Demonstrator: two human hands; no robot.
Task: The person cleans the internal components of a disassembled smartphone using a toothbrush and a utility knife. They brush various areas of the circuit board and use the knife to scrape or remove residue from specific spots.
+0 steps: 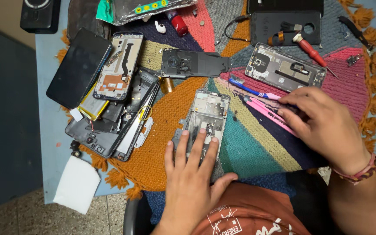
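Woven mat (249, 143) bears one opened phone (206, 117) under two hands (192, 174).

You've got one view only, the head cam, so no overlap w/ any other view. It sits above the seated person and looks steeply down, nearly top-down, at the multicoloured knitted round mat with tassels (257, 143) on the pale blue table (51, 130). It's close: the mat fills most of the frame, its far edge cut off at top. Bottom edge catches your own orange printed shirt (249, 213); the left hand (192, 174) and right hand (327, 126) come in from below. Speckled tiled floor (22, 213) shows bottom left.
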